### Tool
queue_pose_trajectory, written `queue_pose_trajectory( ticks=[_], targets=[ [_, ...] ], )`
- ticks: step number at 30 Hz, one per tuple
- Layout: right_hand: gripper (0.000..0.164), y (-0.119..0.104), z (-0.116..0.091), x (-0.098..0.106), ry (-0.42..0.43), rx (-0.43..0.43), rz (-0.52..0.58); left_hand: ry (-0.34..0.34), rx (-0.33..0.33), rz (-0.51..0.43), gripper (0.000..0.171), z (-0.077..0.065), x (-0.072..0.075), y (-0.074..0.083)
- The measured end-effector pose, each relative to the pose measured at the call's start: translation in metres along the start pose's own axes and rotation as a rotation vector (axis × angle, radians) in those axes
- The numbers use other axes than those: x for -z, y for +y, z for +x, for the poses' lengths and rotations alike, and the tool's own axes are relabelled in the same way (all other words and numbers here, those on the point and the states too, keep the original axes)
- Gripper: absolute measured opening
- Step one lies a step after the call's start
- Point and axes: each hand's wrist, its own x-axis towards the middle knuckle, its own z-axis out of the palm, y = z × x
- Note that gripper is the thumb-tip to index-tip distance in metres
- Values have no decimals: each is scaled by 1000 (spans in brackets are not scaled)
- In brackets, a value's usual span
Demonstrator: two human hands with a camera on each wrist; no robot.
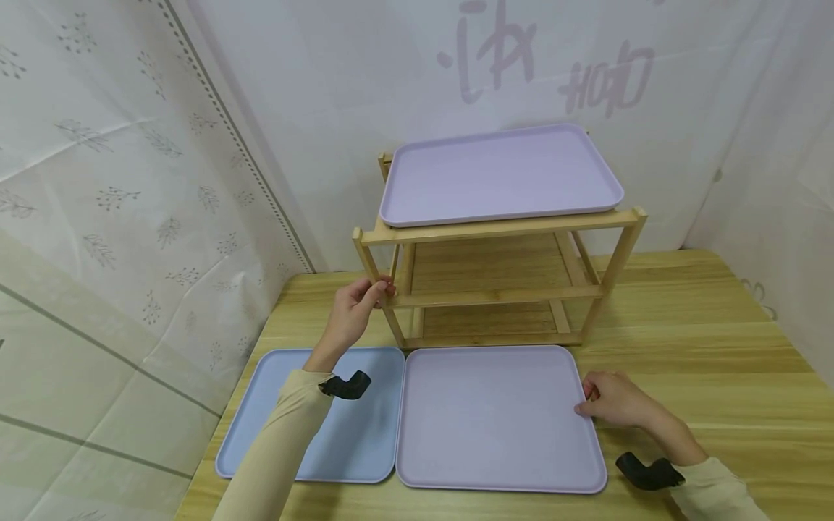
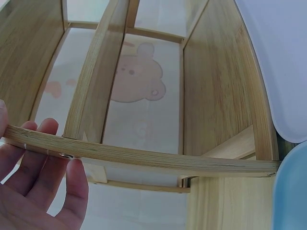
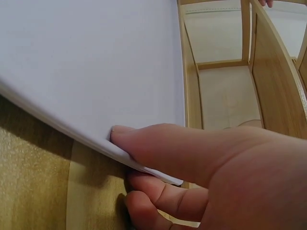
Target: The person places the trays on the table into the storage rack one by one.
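Note:
A three-level wooden rack (image 1: 498, 295) stands on the table, and my left hand (image 1: 355, 307) grips its left front post at the middle shelf. In the left wrist view, fingers (image 2: 41, 177) of that hand wrap the post (image 2: 144, 159). In front of the rack lies a lavender tray (image 1: 495, 420). My right hand (image 1: 615, 398) pinches this tray's right rim, thumb (image 3: 153, 139) on top and curled fingers (image 3: 158, 196) at the underside of the edge. A second lavender tray (image 1: 498, 174) rests on the rack's top, slightly askew.
A blue tray (image 1: 355, 427) lies left of the front lavender tray, edge against edge, partly under my left forearm. The wood-grain table (image 1: 704, 347) extends to the right. Pale patterned curtains (image 1: 163, 145) hang behind and at both sides.

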Motion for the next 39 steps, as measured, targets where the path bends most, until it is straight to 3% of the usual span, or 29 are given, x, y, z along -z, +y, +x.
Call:
queue_pose_trajectory(
  ticks=[23, 34, 39],
  targets=[
    [19, 0, -2, 1, -12, -34, 81, 3, 4, -9, 31, 1, 0, -1],
    [16, 5, -6, 5, -9, -43, 231, -1, 6, -14, 31, 1, 0, -1],
    [21, 14, -6, 5, -80, -46, 400, -1, 1, -5, 32, 1, 0, -2]
  ],
)
